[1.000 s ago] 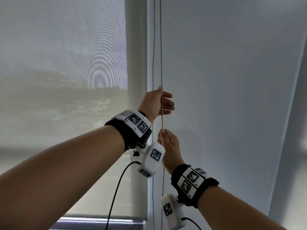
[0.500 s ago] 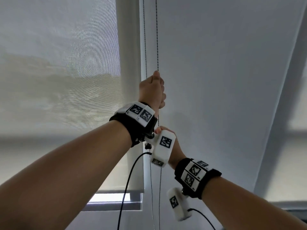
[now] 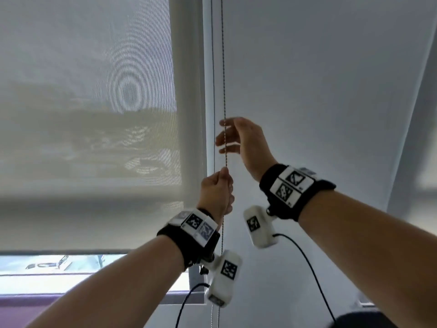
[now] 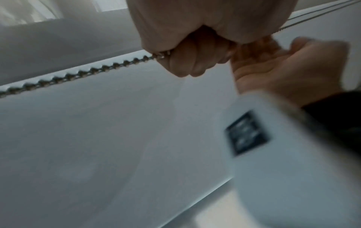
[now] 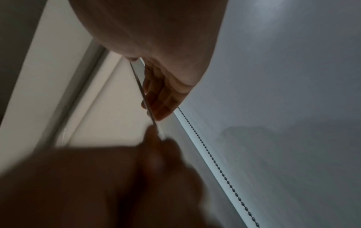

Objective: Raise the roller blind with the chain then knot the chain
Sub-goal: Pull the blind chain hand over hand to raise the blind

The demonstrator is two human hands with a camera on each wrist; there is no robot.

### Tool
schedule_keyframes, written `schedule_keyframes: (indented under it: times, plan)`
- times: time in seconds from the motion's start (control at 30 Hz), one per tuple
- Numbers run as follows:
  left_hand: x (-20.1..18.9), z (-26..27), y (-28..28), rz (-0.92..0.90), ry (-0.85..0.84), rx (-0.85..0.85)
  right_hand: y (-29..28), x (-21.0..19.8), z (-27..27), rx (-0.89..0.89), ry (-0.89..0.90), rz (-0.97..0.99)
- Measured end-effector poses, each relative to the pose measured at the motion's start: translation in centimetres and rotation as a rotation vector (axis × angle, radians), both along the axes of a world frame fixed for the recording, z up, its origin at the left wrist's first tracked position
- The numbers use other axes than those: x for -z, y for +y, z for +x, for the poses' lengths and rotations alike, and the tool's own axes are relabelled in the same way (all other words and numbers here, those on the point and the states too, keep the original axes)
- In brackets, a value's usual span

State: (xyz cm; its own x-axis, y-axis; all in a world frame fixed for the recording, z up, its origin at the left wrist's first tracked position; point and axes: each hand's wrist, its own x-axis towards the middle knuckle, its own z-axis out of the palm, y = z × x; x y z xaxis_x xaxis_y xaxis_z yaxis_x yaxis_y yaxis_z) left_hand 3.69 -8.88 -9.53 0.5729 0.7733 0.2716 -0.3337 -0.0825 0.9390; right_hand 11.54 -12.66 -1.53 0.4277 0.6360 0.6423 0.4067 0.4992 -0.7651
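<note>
A metal bead chain (image 3: 223, 67) hangs in two strands beside the pale roller blind (image 3: 94, 114). My left hand (image 3: 218, 190) is a fist round the front strand, low down; the left wrist view shows the beads (image 4: 78, 74) running out of that fist (image 4: 185, 58). Just above it my right hand (image 3: 233, 136) is held with fingers spread and straight, the strand passing in front of them with no grip. In the right wrist view those fingers (image 5: 160, 95) lie beside the blurred strand (image 5: 141, 91). The back strand (image 5: 215, 162) hangs free.
The blind's bottom bar (image 3: 82, 252) sits above a bright strip of window (image 3: 71, 266). A white wall (image 3: 331, 91) fills the right side. Black cables (image 3: 307, 263) trail from the wrist cameras below my hands.
My left hand has pulled the chain down from the upper position to the lower one. My right hand let go, rose above it and spread its fingers. More window shows under the blind.
</note>
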Motion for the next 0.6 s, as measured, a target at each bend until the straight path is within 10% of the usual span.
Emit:
schedule_keyframes:
  times: [0.6]
  plan:
    - [-2.0,-1.0,2.2,-0.063,-0.011,0.103,2.4,-1.4,-2.4,0.001,0.142,0.055]
